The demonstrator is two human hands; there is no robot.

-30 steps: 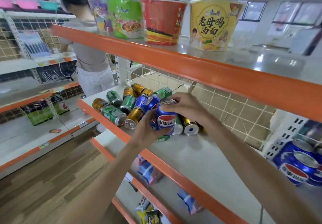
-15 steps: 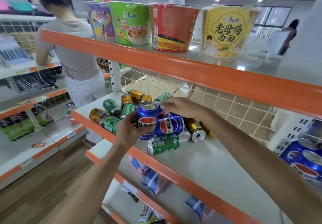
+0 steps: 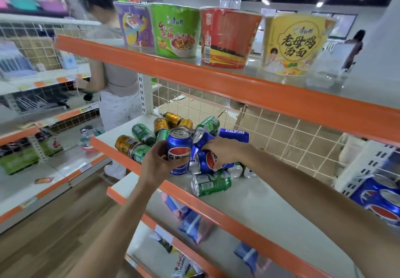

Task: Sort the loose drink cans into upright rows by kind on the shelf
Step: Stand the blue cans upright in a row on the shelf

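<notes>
**Two hands in the can pile, first blue one now upright**

So the left hand (image 3: 159,162) has its fingers wrapped round a blue aluminium cola can with the red-and-white roundel (image 3: 179,149), and compared with a second ago it's been lifted clear of the heap and turned upright, sitting middle of the frame just above the orange front lip of the grey metal shelf (image 3: 255,200). Half a second back it was lower and tucked against the pile.

The right hand (image 3: 227,151) has meanwhile moved on from the back of the heap and is now curled over a second blue cola can lying on its side (image 3: 208,161), right of the first one. Looks like a grip, though the fingertips are hidden behind it.

Everything else is a jumble: green lager-style cans (image 3: 211,183) and gold cans (image 3: 125,143) on their sides, centre-left of the frame, touching each other. One green can lies alone nearer the shelf edge.

My read: sorting has barely started. No upright row exists yet, so this blue one will probably seed it on the bare stretch of shelf to the right.
</notes>
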